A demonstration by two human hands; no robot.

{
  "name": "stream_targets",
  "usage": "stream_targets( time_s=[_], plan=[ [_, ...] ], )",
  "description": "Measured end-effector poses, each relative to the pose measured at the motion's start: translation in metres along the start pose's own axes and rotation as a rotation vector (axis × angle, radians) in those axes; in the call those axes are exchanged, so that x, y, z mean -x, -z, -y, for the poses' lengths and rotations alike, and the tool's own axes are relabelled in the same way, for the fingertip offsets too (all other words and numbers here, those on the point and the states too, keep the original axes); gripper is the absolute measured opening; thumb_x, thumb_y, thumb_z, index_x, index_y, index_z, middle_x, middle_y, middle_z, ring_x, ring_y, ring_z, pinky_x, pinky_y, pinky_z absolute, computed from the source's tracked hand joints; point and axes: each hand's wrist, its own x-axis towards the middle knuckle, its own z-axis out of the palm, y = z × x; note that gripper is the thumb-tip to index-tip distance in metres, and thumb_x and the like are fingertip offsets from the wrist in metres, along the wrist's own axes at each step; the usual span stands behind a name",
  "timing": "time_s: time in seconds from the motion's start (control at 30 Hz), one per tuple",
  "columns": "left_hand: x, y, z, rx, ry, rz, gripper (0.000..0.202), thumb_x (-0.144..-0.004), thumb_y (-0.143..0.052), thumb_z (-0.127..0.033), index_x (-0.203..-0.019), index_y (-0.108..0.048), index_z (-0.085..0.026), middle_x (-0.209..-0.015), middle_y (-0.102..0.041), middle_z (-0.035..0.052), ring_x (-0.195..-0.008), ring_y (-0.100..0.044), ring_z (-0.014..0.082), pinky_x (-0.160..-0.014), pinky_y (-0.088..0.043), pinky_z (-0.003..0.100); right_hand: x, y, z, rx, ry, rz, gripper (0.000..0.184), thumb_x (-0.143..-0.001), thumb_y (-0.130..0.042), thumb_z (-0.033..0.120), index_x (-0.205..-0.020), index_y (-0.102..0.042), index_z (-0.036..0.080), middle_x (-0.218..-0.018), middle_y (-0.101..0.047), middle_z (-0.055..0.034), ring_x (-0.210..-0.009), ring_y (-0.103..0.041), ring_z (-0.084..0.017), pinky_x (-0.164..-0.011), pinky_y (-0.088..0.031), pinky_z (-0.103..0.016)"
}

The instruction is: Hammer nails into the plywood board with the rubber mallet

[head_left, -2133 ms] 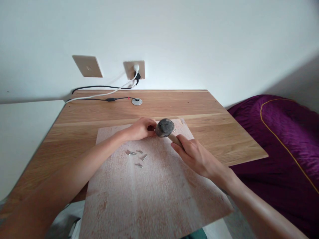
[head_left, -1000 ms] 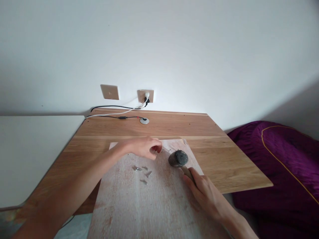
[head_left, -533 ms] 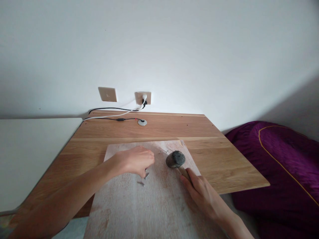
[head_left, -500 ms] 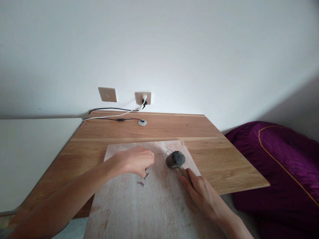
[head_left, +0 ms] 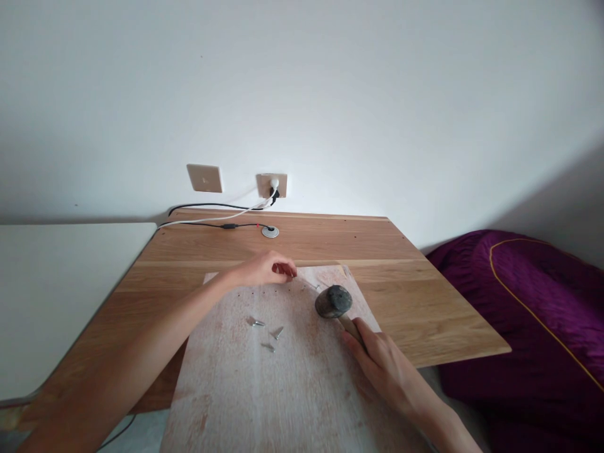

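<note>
My right hand [head_left: 377, 355] is wrapped round the wooden handle of a rubber mallet [head_left: 333, 302], its dark head held over the board's far right part. At the board's far edge, the fingers of my left hand [head_left: 271, 269] are curled, fingertips pinched low; what they hold, if anything, is too small to name. Both hands are over a pale, worn wooden board [head_left: 255, 396]. Three small silver screws or nails [head_left: 268, 346] lie loose on it, nearer me than my left hand. A small metal piece [head_left: 318, 287] shows just beyond the mallet head. Small dark holes run in a row near the far edge.
Under the board is a wooden desk [head_left: 438, 321]. Black and white cables [head_left: 207, 220] run along its back to a wall socket [head_left: 271, 185]. A white surface [head_left: 70, 302] stands at left, and purple fabric [head_left: 528, 302] bulges at right.
My left hand has moved away from me, from above the loose metal pieces to the board's far edge, uncovering them and the row of holes. My right hand and the mallet have hardly moved.
</note>
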Motion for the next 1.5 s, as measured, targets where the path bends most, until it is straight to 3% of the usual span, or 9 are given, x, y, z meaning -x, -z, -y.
stream_targets(
  time_s=[0.17, 0.43, 0.57, 0.73, 1.07, 1.23, 1.37, 1.5],
  plan=[
    [-0.001, -0.009, -0.004, -0.09, 0.012, 0.023, 0.005, -0.081, -0.072, -0.019, -0.083, -0.075, -0.016, -0.076, -0.071, 0.0001, -0.068, -0.058, 0.012, -0.066, -0.043, 0.023, 0.0, 0.001, 0.001, 0.011, -0.006, 0.016, 0.03, -0.106, -0.037, 0.047, -0.099, -0.057, 0.026, -0.073, -0.072, -0.0045, -0.075, -0.074, -0.028, -0.069, -0.052, -0.037],
    [0.0, -0.009, 0.0, -0.092, 0.038, -0.016, 0.011, -0.078, -0.078, -0.026, -0.079, -0.072, -0.016, -0.069, -0.065, -0.0021, -0.064, -0.054, 0.0111, -0.062, -0.039, 0.022, 0.0, 0.002, 0.001, -0.006, 0.0, 0.037, 0.03, -0.106, -0.036, 0.046, -0.093, -0.054, 0.026, -0.071, -0.071, -0.004, -0.073, -0.073, -0.027, -0.066, -0.051, -0.036],
    [0.0, -0.011, 0.002, -0.119, 0.041, -0.033, 0.015, -0.078, -0.079, -0.026, -0.074, -0.069, -0.015, -0.065, -0.062, -0.0035, -0.063, -0.053, 0.0107, -0.061, -0.037, 0.022, 0.0, -0.001, -0.003, -0.012, 0.026, -0.007, 0.029, -0.106, -0.039, 0.048, -0.095, -0.055, 0.026, -0.07, -0.07, -0.004, -0.072, -0.073, -0.027, -0.065, -0.051, -0.035],
    [0.005, -0.015, 0.0, -0.148, 0.023, -0.041, 0.011, -0.081, -0.075, -0.022, -0.075, -0.068, -0.016, -0.066, -0.062, -0.0038, -0.063, -0.054, 0.0106, -0.062, -0.037, 0.022, -0.001, -0.001, -0.003, -0.039, -0.024, 0.037, 0.032, -0.105, -0.037, 0.051, -0.093, -0.055, 0.027, -0.069, -0.068, -0.0023, -0.071, -0.072, -0.026, -0.066, -0.049, -0.035],
    [0.024, -0.041, 0.001, -0.345, -0.12, -0.266, 0.015, -0.086, -0.075, -0.014, -0.077, -0.064, -0.017, -0.077, -0.066, -0.0015, -0.071, -0.06, 0.0126, -0.067, -0.04, 0.024, -0.001, 0.004, 0.0, -0.094, -0.087, 0.12, 0.037, -0.104, -0.035, 0.056, -0.095, -0.054, 0.025, -0.072, -0.066, -0.0011, -0.076, -0.069, -0.025, -0.071, -0.044, -0.036],
    [0.024, -0.045, 0.006, -0.325, -0.148, -0.277, 0.011, -0.087, -0.071, -0.008, -0.09, -0.068, -0.018, -0.083, -0.071, 0.0, -0.072, -0.063, 0.0126, -0.067, -0.042, 0.023, -0.005, 0.007, 0.011, -0.118, -0.069, 0.117, 0.039, -0.103, -0.037, 0.057, -0.088, -0.052, 0.025, -0.066, -0.057, 0.0028, -0.064, -0.06, -0.019, -0.063, -0.039, -0.032],
    [0.025, -0.047, 0.009, -0.229, -0.091, -0.301, 0.028, -0.084, -0.068, -0.006, -0.109, -0.067, -0.019, -0.082, -0.073, -0.0005, -0.067, -0.064, 0.0117, -0.065, -0.045, 0.022, -0.021, 0.013, 0.031, -0.131, 0.011, 0.064, 0.036, -0.104, -0.04, 0.054, -0.086, -0.051, 0.025, -0.065, -0.053, 0.0039, -0.06, -0.054, -0.016, -0.06, -0.035, -0.03],
    [0.025, -0.045, 0.006, -0.149, -0.088, -0.248, 0.033, -0.084, -0.065, -0.005, -0.114, -0.067, -0.018, -0.086, -0.074, 0.0002, -0.068, -0.064, 0.0109, -0.067, -0.047, 0.021, -0.043, 0.018, 0.047, -0.118, 0.077, 0.07, 0.033, -0.104, -0.043, 0.048, -0.082, -0.046, 0.026, -0.058, -0.046, 0.0068, -0.053, -0.047, -0.014, -0.057, -0.03, -0.03]
  ],
)
